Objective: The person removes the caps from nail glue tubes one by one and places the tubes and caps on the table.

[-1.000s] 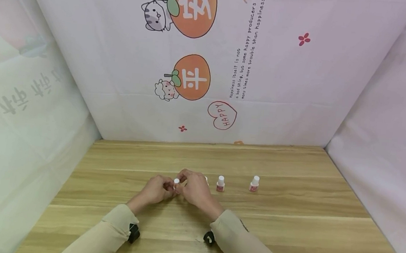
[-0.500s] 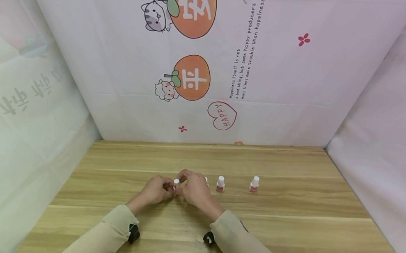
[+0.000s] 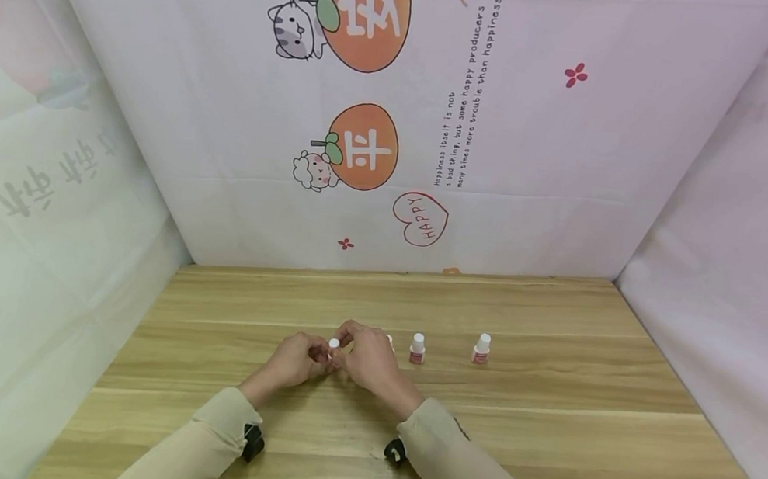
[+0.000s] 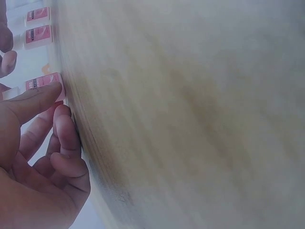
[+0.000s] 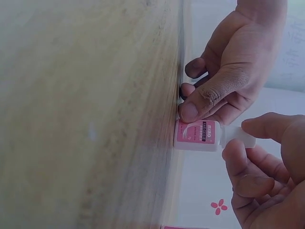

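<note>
A small white nail glue bottle (image 5: 198, 136) with a pink label stands upright on the table, between both hands. My left hand (image 3: 294, 356) pinches the lower body, its thumb (image 4: 43, 98) across the label. My right hand (image 3: 372, 355) grips the white cap (image 5: 245, 137) between thumb and fingers. From the head view only the top of this bottle shows; the hands cover the rest. Right behind the right hand, a second bottle (image 3: 390, 341) is mostly hidden.
Two similar bottles stand upright to the right, a nearer one (image 3: 418, 349) and one farther right (image 3: 481, 349). The wooden table (image 3: 543, 459) ends at a printed white cloth (image 3: 518, 168) at the back, with cloth on both sides too.
</note>
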The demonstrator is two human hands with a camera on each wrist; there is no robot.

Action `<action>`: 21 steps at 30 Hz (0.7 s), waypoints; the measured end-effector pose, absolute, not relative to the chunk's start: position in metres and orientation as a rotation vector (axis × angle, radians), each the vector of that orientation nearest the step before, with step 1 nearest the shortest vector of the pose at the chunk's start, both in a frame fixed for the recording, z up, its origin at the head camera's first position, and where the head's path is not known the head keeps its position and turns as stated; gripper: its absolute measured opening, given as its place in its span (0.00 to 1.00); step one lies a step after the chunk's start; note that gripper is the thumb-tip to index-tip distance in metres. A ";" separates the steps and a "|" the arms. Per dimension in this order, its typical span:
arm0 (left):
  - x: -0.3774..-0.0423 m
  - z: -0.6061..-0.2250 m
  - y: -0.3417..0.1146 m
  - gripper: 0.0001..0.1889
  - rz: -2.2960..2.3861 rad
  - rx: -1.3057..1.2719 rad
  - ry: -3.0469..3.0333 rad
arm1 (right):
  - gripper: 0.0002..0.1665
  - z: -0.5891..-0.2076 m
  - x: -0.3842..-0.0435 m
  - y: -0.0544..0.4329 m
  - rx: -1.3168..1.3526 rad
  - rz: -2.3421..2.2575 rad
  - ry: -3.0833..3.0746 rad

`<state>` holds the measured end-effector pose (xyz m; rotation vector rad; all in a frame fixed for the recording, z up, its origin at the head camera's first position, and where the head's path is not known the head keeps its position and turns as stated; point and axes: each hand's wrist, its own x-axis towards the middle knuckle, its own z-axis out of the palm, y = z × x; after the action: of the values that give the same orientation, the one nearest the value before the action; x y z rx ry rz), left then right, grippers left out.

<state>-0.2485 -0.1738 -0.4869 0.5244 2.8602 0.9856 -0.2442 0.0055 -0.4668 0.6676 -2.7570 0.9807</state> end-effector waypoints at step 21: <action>-0.249 -0.488 -0.174 0.06 0.998 0.490 2.858 | 0.08 -0.464 -0.243 0.005 0.642 0.999 -2.795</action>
<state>-0.2487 -0.1737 -0.4880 0.4903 2.8576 0.9982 -0.2429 0.0048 -0.4641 0.6422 -2.7951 0.9987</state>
